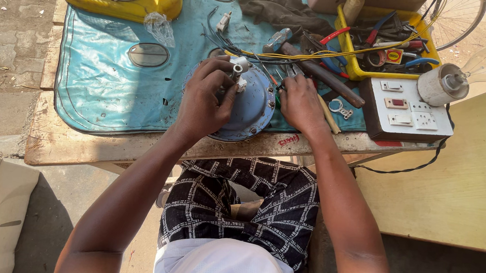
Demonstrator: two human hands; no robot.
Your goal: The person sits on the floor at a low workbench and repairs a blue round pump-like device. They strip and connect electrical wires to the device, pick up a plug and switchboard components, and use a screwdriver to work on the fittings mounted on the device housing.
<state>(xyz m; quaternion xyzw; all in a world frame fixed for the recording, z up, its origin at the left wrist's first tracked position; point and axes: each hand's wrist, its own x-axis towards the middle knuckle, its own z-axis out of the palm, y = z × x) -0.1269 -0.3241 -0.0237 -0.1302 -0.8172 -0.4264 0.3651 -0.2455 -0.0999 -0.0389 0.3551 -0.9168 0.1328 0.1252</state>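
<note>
Blue round motor housing [253, 106] flat, shaft up; left hand [203, 96] gripping.

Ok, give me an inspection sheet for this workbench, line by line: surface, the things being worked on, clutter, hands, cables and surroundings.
Surface: worn wooden table covered by a blue mat.
Job's things: round blue motor housing at the table's front edge, white fitting on its centre shaft.
Clutter: yellow tray of pliers and tools, dark cloth, switch and socket board, bulb in holder, yellow tub.
Grippers: left hand grips the housing's centre; right hand rests at its right edge, on small tools.
Cables: yellow wire and dark wires behind the housing; black cord hangs off the board.
Surroundings: paved ground, bicycle wheel, pale board on the right.
</note>
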